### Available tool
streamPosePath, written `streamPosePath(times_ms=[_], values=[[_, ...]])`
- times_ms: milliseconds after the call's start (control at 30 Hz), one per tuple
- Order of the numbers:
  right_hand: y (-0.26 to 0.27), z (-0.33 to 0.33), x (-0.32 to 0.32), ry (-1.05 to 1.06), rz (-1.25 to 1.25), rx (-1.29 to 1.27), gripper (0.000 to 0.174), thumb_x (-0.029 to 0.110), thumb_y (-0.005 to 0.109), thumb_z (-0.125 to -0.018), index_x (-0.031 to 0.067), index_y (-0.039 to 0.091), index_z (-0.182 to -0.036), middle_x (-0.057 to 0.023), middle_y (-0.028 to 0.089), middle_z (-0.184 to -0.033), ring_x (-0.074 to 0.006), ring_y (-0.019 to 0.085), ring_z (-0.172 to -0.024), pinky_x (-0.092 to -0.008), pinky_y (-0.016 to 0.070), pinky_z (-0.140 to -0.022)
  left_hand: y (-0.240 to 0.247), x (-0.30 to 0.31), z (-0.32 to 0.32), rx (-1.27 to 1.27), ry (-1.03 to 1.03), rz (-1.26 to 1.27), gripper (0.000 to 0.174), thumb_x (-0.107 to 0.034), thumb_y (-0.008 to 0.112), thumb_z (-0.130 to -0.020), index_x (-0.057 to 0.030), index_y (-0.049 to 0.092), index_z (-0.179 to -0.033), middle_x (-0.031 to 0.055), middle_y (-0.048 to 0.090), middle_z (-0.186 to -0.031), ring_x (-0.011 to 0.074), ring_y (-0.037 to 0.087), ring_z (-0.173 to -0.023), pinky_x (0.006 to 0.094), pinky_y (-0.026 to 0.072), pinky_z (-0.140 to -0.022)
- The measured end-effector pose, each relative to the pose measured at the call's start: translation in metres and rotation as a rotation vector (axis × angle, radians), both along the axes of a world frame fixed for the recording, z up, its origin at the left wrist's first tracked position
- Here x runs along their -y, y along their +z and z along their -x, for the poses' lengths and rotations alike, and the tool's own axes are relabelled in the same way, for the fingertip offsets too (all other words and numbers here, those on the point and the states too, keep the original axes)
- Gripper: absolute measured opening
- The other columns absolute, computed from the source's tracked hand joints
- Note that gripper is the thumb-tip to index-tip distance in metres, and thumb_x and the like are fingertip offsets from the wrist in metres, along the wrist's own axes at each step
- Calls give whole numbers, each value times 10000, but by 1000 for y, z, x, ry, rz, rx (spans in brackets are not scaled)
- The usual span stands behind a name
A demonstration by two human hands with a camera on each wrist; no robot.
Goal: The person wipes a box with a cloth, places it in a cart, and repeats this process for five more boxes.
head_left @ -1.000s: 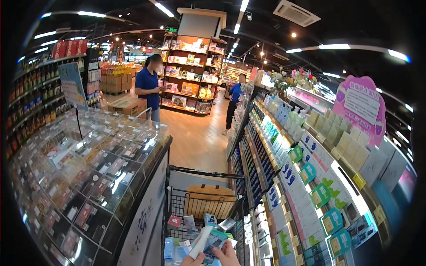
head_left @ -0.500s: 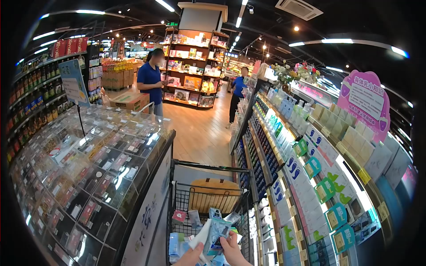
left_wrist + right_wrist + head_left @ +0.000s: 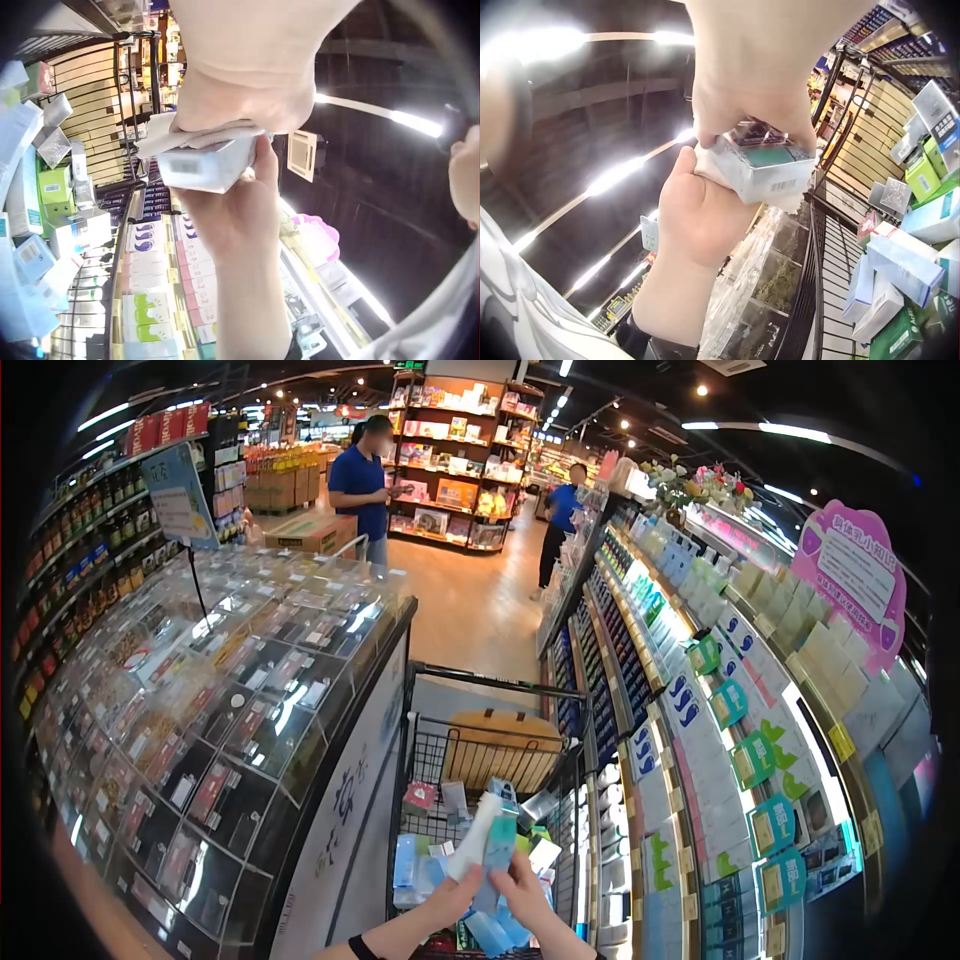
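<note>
In front of the body, both hands hold a small teal and pale carton tilted above a shopping cart. My left hand grips its left side, with a folded white cloth pinched against it. My right hand grips the right side, fingers curled on it. From the left wrist, the carton's pale end faces the camera, the cloth lying between palm and carton. In the right wrist view, a barcode shows on the carton's end.
Many cartons lie piled in the cart, by a brown wooden-looking panel. A clear-lidded bin counter borders the left; lit shelves of boxes border the right. Two people in blue stand ahead on the aisle floor.
The head view has tilted downward, bringing more of the cart and forearms into sight. The carton has turned from its broad face to a narrower side. Both hands keep their hold.
</note>
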State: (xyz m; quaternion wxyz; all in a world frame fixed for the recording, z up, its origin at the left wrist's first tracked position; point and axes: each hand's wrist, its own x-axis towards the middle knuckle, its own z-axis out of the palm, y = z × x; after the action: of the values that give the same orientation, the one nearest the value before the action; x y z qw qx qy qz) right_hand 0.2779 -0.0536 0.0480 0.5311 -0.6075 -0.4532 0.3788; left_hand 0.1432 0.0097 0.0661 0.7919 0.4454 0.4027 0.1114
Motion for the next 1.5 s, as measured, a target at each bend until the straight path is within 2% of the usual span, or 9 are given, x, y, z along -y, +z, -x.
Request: streamPosePath(times_ms=[67, 200, 567, 800, 933, 1000, 1067, 1267, 1500], values=[[-5, -5, -1, -162, 20, -491, 636, 218, 599, -854, 63, 279, -1382, -56, 503, -1012, -163, 502, -968, -254, 465, -755, -8, 17, -2, 414, 87, -376, 566, -466, 418, -926, -16, 409, -1269, 35, 539, -978, 129, 495, -901, 285, 419, -786], [24, -18, -2, -364, -47, -759, 372, 149, 511, -904, 62, 411, -1252, -35, 562, -1040, -140, 556, -884, -293, 476, -740, -55, 26, 4, 178, -263, -467, 529, -371, 401, -956, -49, 298, -1362, 33, 471, -1186, 102, 451, -1026, 273, 383, -875], [14, -12, 7, -226, -146, 81, 665, 121, 720, -734, 17, 254, -1196, -120, 488, -1053, -168, 516, -953, -291, 435, -812, -30, 8, -2, 183, -137, 301, 574, -464, 364, -936, -49, 323, -1331, 75, 499, -1242, 217, 512, -1107, 386, 414, -919], [-10, -16, 22, -225, 127, -137, 676, 163, 703, -772, -6, 233, -1228, -169, 516, -1063, -178, 534, -957, -294, 468, -767, 5, -1, -7, 405, 136, 159, 533, -418, 394, -942, -58, 331, -1329, 71, 500, -1219, 195, 500, -1106, 362, 409, -928], [-42, -37, 26, -177, 180, -139, 532, 182, 612, -850, -19, 310, -1239, -144, 527, -1090, -183, 527, -987, -305, 454, -821, 26, 1, -9, 136, -57, -163, 515, -385, 423, -942, -48, 368, -1327, 61, 448, -1255, 198, 447, -1120, 319, 377, -919], [-77, -55, 24, -236, 126, -872, 405, 175, 499, -915, -19, 375, -1249, -102, 531, -1125, -187, 521, -1011, -315, 433, -869, 29, 6, -16, 37, -148, -273, 504, -357, 429, -942, -43, 367, -1332, 84, 416, -1313, 237, 408, -1192, 335, 340, -970], [-26, -44, 32, -242, 178, -807, 383, 146, 446, -935, -5, 369, -1279, -82, 529, -1145, -176, 525, -1010, -307, 433, -870, 17, 11, -27, 356, -70, -923, 496, -300, 438, -934, -50, 349, -1353, 149, 307, -1414, 329, 282, -1297, 392, 242, -1046], [16, -37, 45, -121, 183, -478, 426, 116, 493, -911, 29, 342, -1300, -70, 514, -1144, -138, 517, -998, -278, 440, -841, 20, 14, -34, 235, -137, -1138, 505, -289, 454, -921, -84, 338, -1368, 189, 242, -1437, 426, 208, -1309, 459, 175, -1076], [33, -46, 50, -42, 62, -927, 519, 389, 266, -937, 95, 278, -1364, -102, 390, -1338, -276, 381, -1235, -466, 333, -988, 20, 28, -42, 70, -394, -1307, 512, -355, 435, -920, -177, 315, -1385, 135, 251, -1443, 488, 179, -1291, 488, 212, -1066]])
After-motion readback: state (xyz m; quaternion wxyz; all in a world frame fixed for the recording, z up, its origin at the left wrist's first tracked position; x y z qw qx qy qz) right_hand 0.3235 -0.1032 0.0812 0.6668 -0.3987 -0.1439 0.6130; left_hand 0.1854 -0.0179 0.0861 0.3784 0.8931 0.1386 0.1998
